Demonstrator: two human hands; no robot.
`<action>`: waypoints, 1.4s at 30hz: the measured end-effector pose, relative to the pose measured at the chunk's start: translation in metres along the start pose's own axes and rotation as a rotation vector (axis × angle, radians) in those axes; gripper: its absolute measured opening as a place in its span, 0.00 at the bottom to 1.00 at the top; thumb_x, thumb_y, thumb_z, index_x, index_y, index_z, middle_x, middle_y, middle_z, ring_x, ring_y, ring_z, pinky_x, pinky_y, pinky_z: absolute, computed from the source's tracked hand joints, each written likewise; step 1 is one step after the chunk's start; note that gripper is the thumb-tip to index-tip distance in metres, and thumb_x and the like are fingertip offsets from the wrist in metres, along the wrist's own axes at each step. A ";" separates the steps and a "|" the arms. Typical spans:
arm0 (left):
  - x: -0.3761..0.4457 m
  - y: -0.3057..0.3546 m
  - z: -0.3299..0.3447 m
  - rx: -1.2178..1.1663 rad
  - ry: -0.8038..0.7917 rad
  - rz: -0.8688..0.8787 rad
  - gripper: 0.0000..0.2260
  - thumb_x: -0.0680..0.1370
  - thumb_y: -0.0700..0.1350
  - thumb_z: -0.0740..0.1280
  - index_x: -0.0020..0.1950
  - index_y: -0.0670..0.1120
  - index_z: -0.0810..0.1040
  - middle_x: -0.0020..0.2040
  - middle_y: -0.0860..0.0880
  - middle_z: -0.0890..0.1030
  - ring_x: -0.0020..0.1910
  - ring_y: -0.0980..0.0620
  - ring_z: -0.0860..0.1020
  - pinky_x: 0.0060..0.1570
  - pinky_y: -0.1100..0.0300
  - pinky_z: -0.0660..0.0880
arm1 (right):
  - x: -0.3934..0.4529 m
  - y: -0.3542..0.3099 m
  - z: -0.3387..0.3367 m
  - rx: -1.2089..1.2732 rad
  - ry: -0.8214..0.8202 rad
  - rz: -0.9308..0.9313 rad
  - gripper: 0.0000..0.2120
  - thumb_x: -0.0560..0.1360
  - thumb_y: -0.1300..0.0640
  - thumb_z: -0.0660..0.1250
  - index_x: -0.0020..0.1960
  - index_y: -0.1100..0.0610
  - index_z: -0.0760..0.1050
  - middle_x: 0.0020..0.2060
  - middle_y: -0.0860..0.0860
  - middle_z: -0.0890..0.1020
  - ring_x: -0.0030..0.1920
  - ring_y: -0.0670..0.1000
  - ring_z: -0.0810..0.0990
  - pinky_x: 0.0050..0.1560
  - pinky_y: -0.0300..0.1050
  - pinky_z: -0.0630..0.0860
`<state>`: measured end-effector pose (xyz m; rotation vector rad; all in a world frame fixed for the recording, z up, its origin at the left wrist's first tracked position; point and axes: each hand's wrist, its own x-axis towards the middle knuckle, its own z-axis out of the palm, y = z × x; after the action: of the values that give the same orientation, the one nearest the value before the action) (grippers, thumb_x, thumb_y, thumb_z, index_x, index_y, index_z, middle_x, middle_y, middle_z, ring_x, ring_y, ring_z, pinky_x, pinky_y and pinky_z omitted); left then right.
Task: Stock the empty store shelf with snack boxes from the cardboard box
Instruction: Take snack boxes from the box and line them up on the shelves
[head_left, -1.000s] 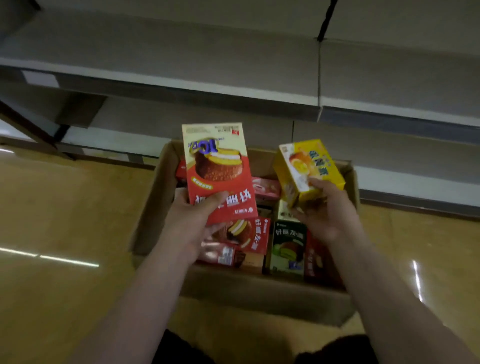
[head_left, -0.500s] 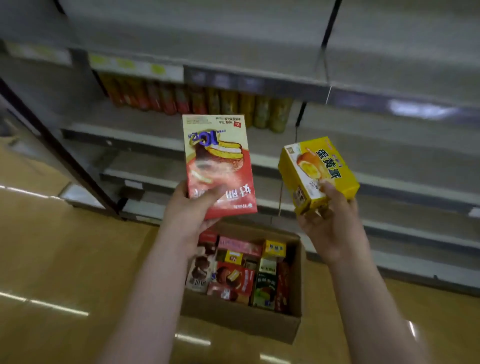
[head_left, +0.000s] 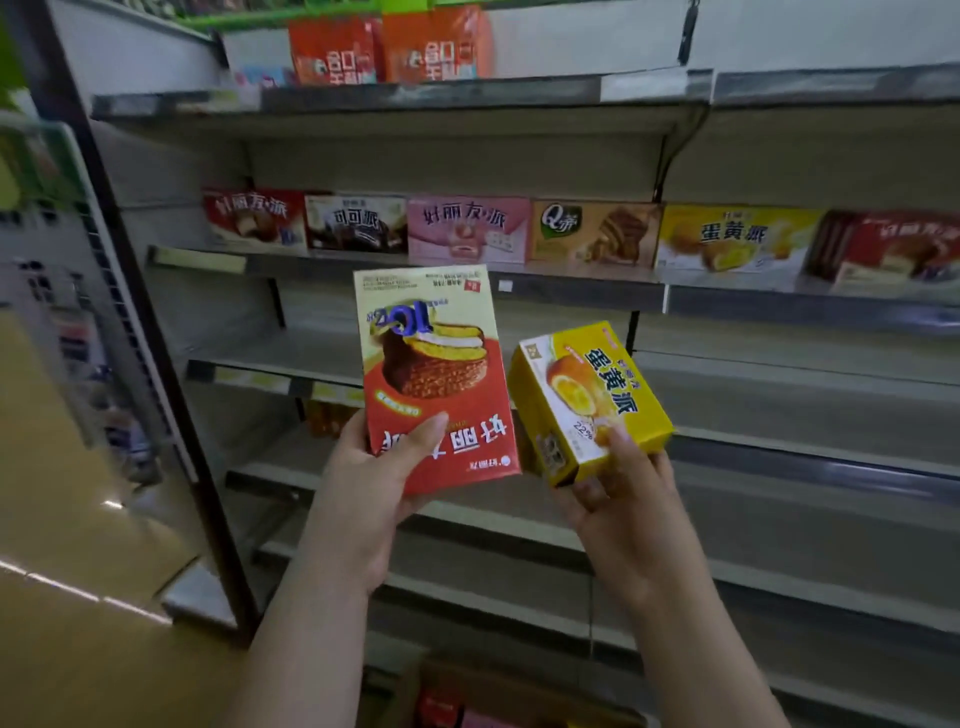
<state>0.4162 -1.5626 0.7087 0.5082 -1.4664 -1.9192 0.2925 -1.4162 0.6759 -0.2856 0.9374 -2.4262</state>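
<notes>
Both hands are up in front of the shelving: the left hand (head_left: 371, 483) grips a tall red snack box (head_left: 434, 379) by its bottom end, print upside down, thumb across the front. The right hand (head_left: 618, 499) pinches a yellow snack box (head_left: 587, 402) at its lower corner, tilted. The two boxes sit just beside each other in front of a bare shelf (head_left: 779, 374), under a shelf row of boxes (head_left: 467, 228). The cardboard box (head_left: 498, 691) peeks in at the bottom edge.
</notes>
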 end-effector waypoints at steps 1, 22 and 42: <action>0.000 0.004 0.000 -0.002 -0.005 0.009 0.24 0.63 0.51 0.74 0.59 0.53 0.76 0.50 0.52 0.85 0.48 0.53 0.84 0.46 0.54 0.78 | 0.000 -0.002 0.004 -0.002 -0.011 -0.003 0.28 0.66 0.54 0.72 0.66 0.51 0.71 0.57 0.57 0.83 0.56 0.58 0.82 0.59 0.60 0.76; -0.048 -0.067 0.262 -0.252 -0.492 -0.273 0.12 0.74 0.44 0.70 0.57 0.49 0.75 0.53 0.43 0.82 0.51 0.43 0.82 0.42 0.47 0.82 | -0.083 -0.204 -0.142 -0.115 0.360 -0.361 0.32 0.64 0.51 0.73 0.66 0.54 0.68 0.50 0.57 0.85 0.48 0.59 0.85 0.47 0.58 0.81; 0.010 -0.111 0.491 -0.517 -0.701 -0.302 0.22 0.66 0.39 0.69 0.60 0.40 0.76 0.49 0.43 0.84 0.45 0.47 0.85 0.34 0.60 0.81 | 0.034 -0.365 -0.259 0.043 0.434 -0.468 0.36 0.63 0.48 0.75 0.68 0.54 0.68 0.54 0.58 0.83 0.48 0.59 0.85 0.40 0.55 0.82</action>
<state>0.0578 -1.2115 0.7487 -0.2285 -1.2271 -2.7784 0.0253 -1.0599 0.7313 0.0548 1.0923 -3.0118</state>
